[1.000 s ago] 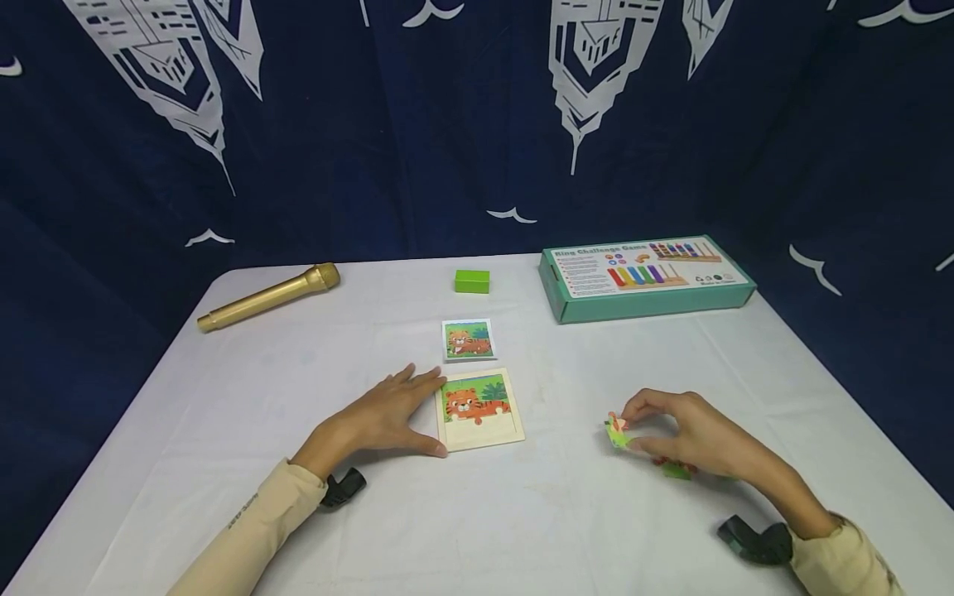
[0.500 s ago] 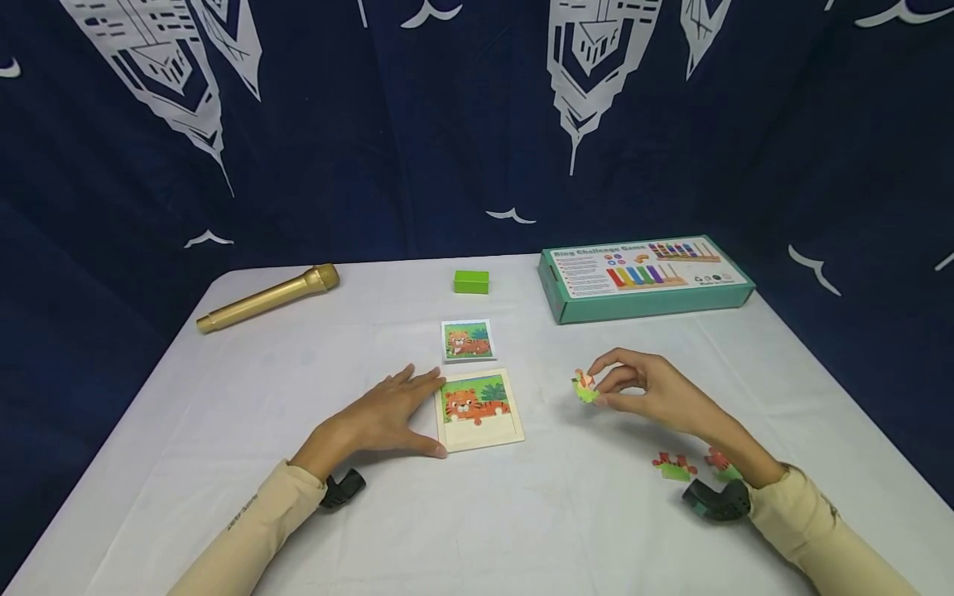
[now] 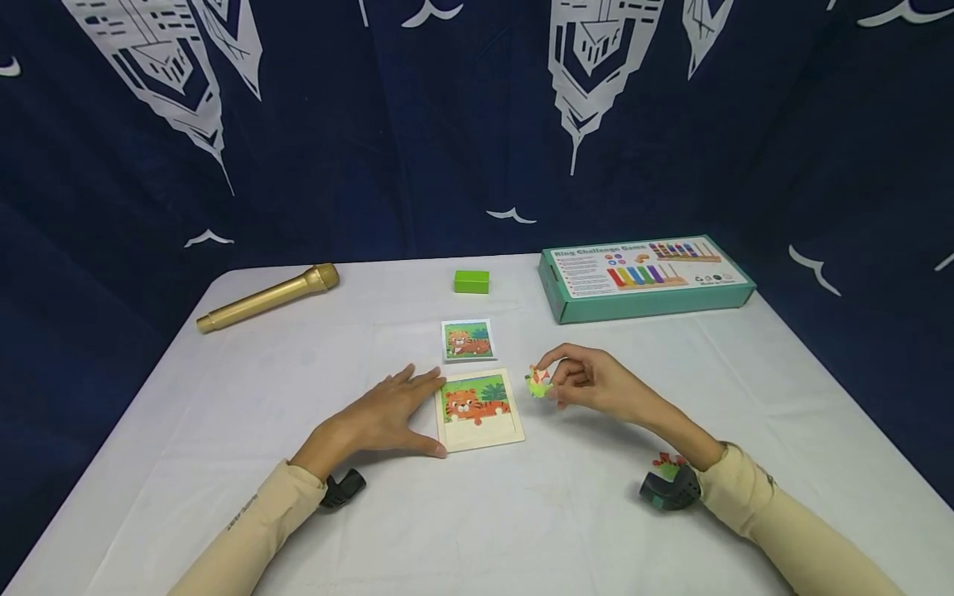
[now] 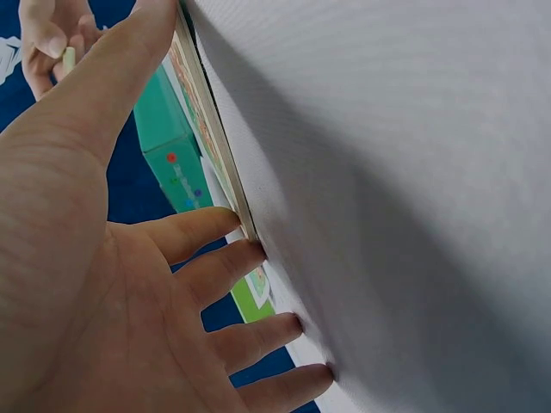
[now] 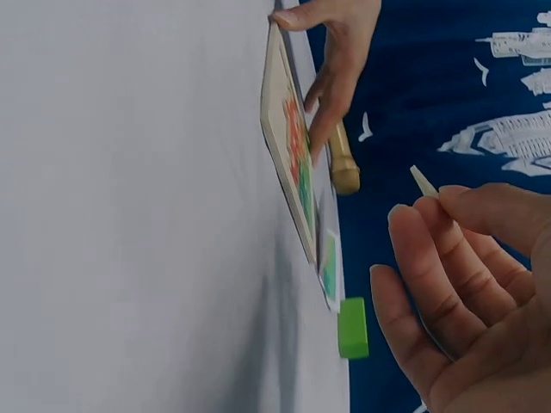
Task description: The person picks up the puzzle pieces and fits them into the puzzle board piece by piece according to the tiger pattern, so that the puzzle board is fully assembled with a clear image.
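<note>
My left hand (image 3: 383,414) rests on the table with fingers spread, its thumb and fingertips touching the left edge of a wooden puzzle board (image 3: 484,437). The upper part of the board shows a tiger picture; the lower part is bare wood. Just right of the board, raised above the cloth, my right hand (image 3: 596,382) pinches a puzzle piece (image 3: 538,382) between thumb and fingers. In the right wrist view the piece (image 5: 423,181) appears edge-on as pale wood. Another red and green puzzle piece (image 3: 666,469) lies under the right forearm, partly hidden by the wrist camera.
A tiger picture card (image 3: 469,340) lies behind the board, with a green block (image 3: 472,282) farther back. At the back left is a gold microphone (image 3: 268,299). A teal game box (image 3: 648,281) stands at the back right of the white-covered table (image 3: 417,530).
My right hand has lifted the puzzle piece and carried it left, close to the board. The loose pieces at the right were uncovered, then partly covered by the forearm. My left hand stays put.
</note>
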### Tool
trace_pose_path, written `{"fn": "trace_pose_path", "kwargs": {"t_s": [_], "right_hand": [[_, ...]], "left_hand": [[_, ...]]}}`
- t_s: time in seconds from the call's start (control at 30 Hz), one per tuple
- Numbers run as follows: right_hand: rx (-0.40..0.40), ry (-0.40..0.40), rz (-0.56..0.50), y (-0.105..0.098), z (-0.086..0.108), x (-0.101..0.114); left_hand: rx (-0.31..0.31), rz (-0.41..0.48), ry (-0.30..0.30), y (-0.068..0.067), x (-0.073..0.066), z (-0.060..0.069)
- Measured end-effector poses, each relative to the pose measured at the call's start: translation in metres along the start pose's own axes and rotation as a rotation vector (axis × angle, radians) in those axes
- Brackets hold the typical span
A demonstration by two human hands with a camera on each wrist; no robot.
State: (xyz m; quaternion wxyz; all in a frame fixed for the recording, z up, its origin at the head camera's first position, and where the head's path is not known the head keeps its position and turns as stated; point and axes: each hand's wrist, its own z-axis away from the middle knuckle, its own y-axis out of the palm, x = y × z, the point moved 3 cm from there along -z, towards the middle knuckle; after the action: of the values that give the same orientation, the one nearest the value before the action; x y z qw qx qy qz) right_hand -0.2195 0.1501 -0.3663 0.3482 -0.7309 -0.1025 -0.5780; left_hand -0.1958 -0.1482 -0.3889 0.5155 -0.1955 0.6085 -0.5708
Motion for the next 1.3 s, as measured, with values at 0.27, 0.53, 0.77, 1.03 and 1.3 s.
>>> {"fn": "trace_pose_path", "kwargs": {"t_s": [0.27, 0.53, 0.77, 1.03, 1.3], "right_hand": [[0.032, 0.022, -0.046, 0.024, -0.018, 0.000], [0.052, 0.037, -0.071, 0.047, -0.030, 0.002], [0.084, 0.012, 0.038, 0.065, -0.038, 0.001], [0.112, -0.008, 0.149, 0.083, -0.044, 0.006], [0.130, -0.030, 0.284, 0.093, -0.047, 0.009]], "left_hand": [[-0.002, -0.001, 0.004, 0.000, -0.001, 0.000], [0.001, -0.007, 0.003, 0.000, -0.001, 0.001], [0.001, -0.014, 0.009, -0.001, 0.000, 0.001], [0.008, -0.013, 0.010, -0.001, 0.000, 0.002], [0.003, -0.004, 0.014, -0.002, 0.000, 0.003]]}}
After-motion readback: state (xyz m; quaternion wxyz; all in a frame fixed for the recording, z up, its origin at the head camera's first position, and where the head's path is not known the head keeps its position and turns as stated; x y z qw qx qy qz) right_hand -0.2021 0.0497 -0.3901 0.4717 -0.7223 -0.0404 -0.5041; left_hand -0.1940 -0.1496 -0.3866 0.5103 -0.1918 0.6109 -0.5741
